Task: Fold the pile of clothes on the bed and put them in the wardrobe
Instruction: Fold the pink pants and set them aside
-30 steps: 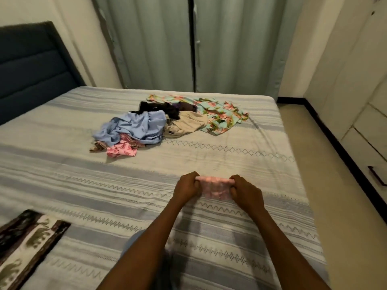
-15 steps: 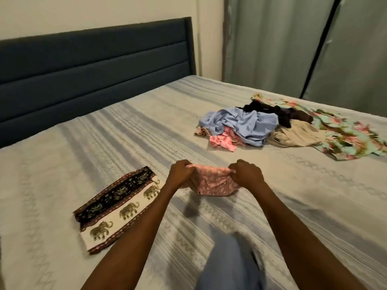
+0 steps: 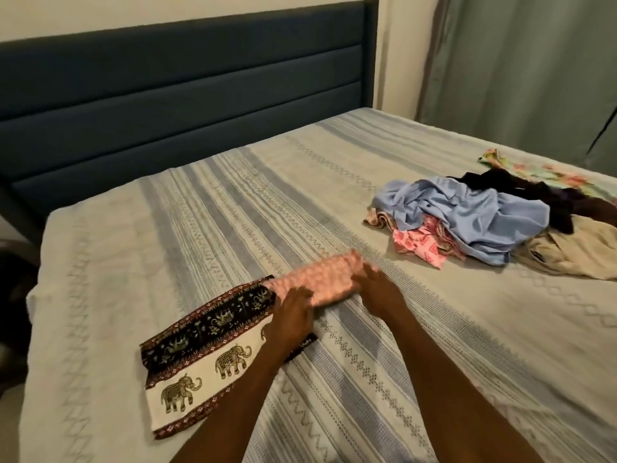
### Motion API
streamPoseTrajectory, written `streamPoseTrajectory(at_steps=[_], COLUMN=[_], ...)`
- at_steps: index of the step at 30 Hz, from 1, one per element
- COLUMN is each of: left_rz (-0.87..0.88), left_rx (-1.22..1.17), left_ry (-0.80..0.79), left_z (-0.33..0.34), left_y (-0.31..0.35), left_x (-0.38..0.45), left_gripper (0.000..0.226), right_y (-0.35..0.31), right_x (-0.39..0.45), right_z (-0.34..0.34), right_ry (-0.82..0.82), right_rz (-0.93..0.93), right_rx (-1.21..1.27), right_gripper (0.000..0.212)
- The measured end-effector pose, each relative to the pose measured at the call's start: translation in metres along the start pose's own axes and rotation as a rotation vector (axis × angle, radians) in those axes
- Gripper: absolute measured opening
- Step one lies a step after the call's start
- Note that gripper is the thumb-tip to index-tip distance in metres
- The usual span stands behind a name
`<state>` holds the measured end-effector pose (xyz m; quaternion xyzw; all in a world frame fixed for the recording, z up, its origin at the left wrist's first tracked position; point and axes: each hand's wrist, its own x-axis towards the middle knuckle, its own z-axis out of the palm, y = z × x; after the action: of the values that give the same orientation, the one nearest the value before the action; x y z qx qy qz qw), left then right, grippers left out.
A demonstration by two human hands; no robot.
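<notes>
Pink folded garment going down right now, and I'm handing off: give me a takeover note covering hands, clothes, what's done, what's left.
Left hand: flat on the near end of the pink folded garment, over the elephant-print cloth.
Right hand: fingers laid on the garment's far end; motion blur hides whether they pinch it.
Done: elephant-print cloth lies folded on the bed; pink garment folded, being set beside it, partly overlapping.
Left: the unfolded pile, including a blue shirt, a beige piece, dark items and a floral cloth. Then carry everything to the wardrobe, which is out of view.
</notes>
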<state>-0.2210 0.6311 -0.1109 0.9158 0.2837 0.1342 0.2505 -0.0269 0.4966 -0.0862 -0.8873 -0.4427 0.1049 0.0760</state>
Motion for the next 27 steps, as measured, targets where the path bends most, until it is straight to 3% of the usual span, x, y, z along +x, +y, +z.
streamPoseTrajectory(at_steps=[1, 3, 7, 10, 14, 18, 24, 27], left_rz=[-0.038, -0.053, 0.019, 0.206, 0.314, 0.263, 0.133, 0.109], left_rx=[0.045, 0.124, 0.163, 0.06, -0.098, -0.193, 0.096, 0.261], left_ry=[-0.091, -0.171, 0.005, 0.097, 0.029, -0.041, -0.128, -0.039], left_z=[0.012, 0.028, 0.027, 0.033, 0.056, 0.091, 0.146, 0.171], left_y=[-0.007, -0.013, 0.011, 0.037, 0.086, 0.127, 0.142, 0.132], left_x=[-0.01, -0.026, -0.03, -0.024, -0.018, -0.001, 0.025, 0.02], left_gripper=[0.04, 0.051, 0.049, 0.038, 0.033, 0.058, 0.076, 0.076], right_y=[0.003, 0.01, 0.023, 0.039, 0.08, 0.129, 0.171, 0.183], right_x=[-0.005, -0.017, -0.03, -0.041, -0.061, -0.067, -0.041, -0.017], right_z=[0.015, 0.037, 0.035, 0.027, 0.02, 0.015, 0.016, 0.017], right_ry=[-0.116, -0.18, -0.072, 0.041, 0.165, 0.208, 0.093, 0.095], right_rz=[0.016, 0.022, 0.018, 0.072, 0.173, 0.311, 0.325, 0.326], right_rx=[-0.035, -0.021, 0.109, 0.207, 0.238, 0.061, 0.005, 0.026], right_gripper=[0.056, 0.064, 0.065, 0.059, 0.051, 0.05, 0.06, 0.065])
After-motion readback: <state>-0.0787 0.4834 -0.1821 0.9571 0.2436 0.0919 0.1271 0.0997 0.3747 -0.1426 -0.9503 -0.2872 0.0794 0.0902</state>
